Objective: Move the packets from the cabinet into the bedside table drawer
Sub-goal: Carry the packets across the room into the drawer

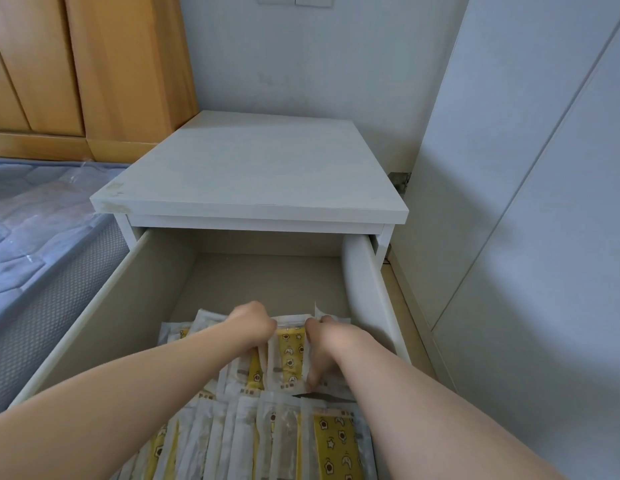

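Observation:
The white bedside table [253,174] has its drawer [104,327] pulled wide open toward me. Inside lie two rows of flat clear packets with yellow patterned contents: a far row [289,351] and a near row [332,441]. Both my hands reach into the drawer over the far row. My left hand [251,323] grips the left side of that bunch, fingers curled down over the packets. My right hand [324,344] holds the right side, its thumb pressed along a packet's edge. The back part of the drawer floor is bare.
A mattress [31,216] in plastic wrap lies to the left, with a wooden wardrobe [94,64] behind it. A white cabinet [530,202] stands on the right, close to the drawer's side. A wall closes off the back.

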`<state>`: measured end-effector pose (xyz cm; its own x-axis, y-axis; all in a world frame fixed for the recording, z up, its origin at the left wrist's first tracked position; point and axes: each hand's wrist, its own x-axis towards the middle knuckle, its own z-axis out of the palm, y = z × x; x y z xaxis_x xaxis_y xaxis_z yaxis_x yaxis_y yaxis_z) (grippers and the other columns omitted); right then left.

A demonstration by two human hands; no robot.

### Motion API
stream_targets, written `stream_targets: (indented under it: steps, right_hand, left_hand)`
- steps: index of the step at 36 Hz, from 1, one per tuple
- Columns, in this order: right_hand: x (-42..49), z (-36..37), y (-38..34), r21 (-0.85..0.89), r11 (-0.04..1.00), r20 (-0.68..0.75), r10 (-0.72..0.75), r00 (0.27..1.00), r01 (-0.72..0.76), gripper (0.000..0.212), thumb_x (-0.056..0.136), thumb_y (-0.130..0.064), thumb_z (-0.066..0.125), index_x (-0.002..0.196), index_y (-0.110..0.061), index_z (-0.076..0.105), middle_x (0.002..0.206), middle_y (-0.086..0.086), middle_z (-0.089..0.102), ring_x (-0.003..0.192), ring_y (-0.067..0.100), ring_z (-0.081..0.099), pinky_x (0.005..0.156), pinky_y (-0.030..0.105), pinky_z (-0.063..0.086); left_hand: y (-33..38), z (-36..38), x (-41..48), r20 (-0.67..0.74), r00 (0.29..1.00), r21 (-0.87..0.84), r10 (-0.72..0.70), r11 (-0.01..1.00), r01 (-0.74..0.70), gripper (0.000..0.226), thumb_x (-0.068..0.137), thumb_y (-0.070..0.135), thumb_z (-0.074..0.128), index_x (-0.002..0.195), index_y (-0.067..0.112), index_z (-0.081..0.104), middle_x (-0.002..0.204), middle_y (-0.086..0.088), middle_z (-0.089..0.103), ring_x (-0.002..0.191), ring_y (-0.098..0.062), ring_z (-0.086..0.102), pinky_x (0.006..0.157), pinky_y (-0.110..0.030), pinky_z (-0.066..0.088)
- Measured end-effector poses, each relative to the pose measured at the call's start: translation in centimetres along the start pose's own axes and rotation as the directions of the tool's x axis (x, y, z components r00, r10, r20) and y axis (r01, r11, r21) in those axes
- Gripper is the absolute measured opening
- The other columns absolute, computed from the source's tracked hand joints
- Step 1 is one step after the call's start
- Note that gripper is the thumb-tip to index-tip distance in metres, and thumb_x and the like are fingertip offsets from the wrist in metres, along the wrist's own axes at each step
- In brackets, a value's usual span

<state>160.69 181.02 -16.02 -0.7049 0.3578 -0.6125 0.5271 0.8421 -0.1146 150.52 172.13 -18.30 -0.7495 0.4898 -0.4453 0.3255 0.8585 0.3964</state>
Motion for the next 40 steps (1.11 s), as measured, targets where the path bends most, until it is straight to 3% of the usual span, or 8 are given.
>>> stream_targets:
  steps: [7, 11, 16, 22, 25, 31, 36, 40]
  right_hand:
    - [-0.1, 0.0, 0.0, 0.004, 1.000, -0.017, -0.008, 1.000, 0.008, 0.086, 0.070, -0.031, 0.080, 0.139, -0.017, 0.029, 0.142, 0.010, 0.034, 0.123, 0.034, 0.044, 0.096, 0.046, 0.046]
    - [-0.2, 0.1, 0.1, 0.005, 1.000, -0.024, -0.018, 1.000, 0.018, 0.086, 0.072, -0.031, 0.079, 0.140, -0.016, 0.028, 0.142, 0.011, 0.034, 0.124, 0.033, 0.044, 0.095, 0.044, 0.044]
    - [-0.4, 0.1, 0.1, 0.002, 1.000, -0.018, -0.030, 0.999, 0.030, 0.088, 0.072, -0.032, 0.078, 0.141, -0.015, 0.026, 0.142, 0.011, 0.035, 0.125, 0.032, 0.043, 0.096, 0.043, 0.044]
    - [-0.6, -0.1, -0.1, -0.030, 0.998, 0.051, -0.057, 0.997, 0.059, 0.096, 0.069, -0.034, 0.081, 0.144, -0.021, 0.022, 0.144, 0.009, 0.031, 0.129, 0.034, 0.039, 0.102, 0.049, 0.040]
    - [-0.7, -0.2, 0.0, -0.030, 0.998, 0.077, -0.054, 0.996, 0.056, 0.105, 0.068, -0.030, 0.081, 0.148, -0.029, 0.013, 0.150, 0.007, 0.021, 0.134, 0.037, 0.031, 0.104, 0.052, 0.038]
    - [-0.6, -0.1, 0.1, -0.111, 0.993, 0.033, 0.042, 0.999, -0.038, 0.106, 0.076, -0.024, 0.076, 0.151, -0.020, 0.001, 0.152, 0.011, 0.023, 0.137, 0.034, 0.030, 0.107, 0.047, 0.034]
    - [-0.4, -0.2, 0.2, -0.099, 0.992, 0.011, 0.078, 0.997, -0.076, 0.083, 0.084, -0.021, 0.067, 0.149, -0.011, 0.016, 0.148, 0.013, 0.025, 0.135, 0.034, 0.031, 0.104, 0.042, 0.034]
    - [0.1, -0.1, 0.2, -0.054, 0.991, 0.030, 0.123, 0.992, -0.121, 0.076, 0.085, -0.017, 0.065, 0.147, -0.011, 0.020, 0.146, 0.013, 0.032, 0.132, 0.034, 0.036, 0.102, 0.043, 0.039]
  left_hand:
    - [-0.6, 1.0, -0.2, 0.014, 0.999, -0.049, -0.047, 0.998, 0.047, 0.018, 0.094, 0.007, 0.041, 0.109, 0.009, 0.050, 0.095, -0.008, 0.054, 0.069, -0.015, 0.049, 0.052, -0.020, 0.041]
    - [-0.7, 1.2, -0.3, 0.010, 0.999, -0.118, -0.041, 0.992, 0.042, 0.031, 0.090, 0.007, 0.048, 0.121, 0.010, 0.050, 0.108, -0.011, 0.058, 0.089, -0.022, 0.058, 0.065, -0.026, 0.052]
    - [-1.2, 0.4, -0.5, 0.019, 1.000, -0.132, -0.018, 0.991, 0.020, 0.017, 0.085, 0.013, 0.064, 0.099, 0.015, 0.054, 0.097, -0.005, 0.062, 0.089, -0.021, 0.063, 0.074, -0.028, 0.056]
    - [-1.6, -1.5, 0.1, 0.044, 0.999, -0.142, -0.007, 0.990, 0.013, 0.019, 0.081, 0.011, 0.070, 0.096, 0.012, 0.058, 0.081, -0.002, 0.061, 0.074, -0.016, 0.060, 0.058, -0.021, 0.050]
    - [-1.8, -1.6, 0.3, 0.076, 0.997, -0.142, 0.005, 0.990, 0.006, 0.029, 0.082, 0.014, 0.071, 0.107, 0.011, 0.056, 0.084, -0.003, 0.060, 0.078, -0.017, 0.062, 0.070, -0.026, 0.054]
    - [-1.8, -1.3, 0.4, 0.037, 0.994, 0.113, 0.099, 0.988, -0.103, 0.058, 0.083, 0.029, 0.070, 0.133, 0.014, 0.045, 0.121, -0.004, 0.058, 0.105, -0.020, 0.058, 0.084, -0.027, 0.049]
    - [-1.1, -0.7, -0.1, -0.104, 0.957, 0.361, 0.270, 0.907, -0.217, 0.041, 0.088, 0.035, 0.059, 0.126, 0.022, 0.050, 0.120, -0.002, 0.054, 0.107, -0.019, 0.052, 0.082, -0.029, 0.046]
    - [0.4, 1.0, -0.4, -0.115, 0.941, 0.365, 0.319, 0.894, -0.258, 0.030, 0.096, 0.028, 0.041, 0.116, 0.020, 0.062, 0.114, -0.005, 0.055, 0.105, -0.021, 0.052, 0.083, -0.031, 0.048]
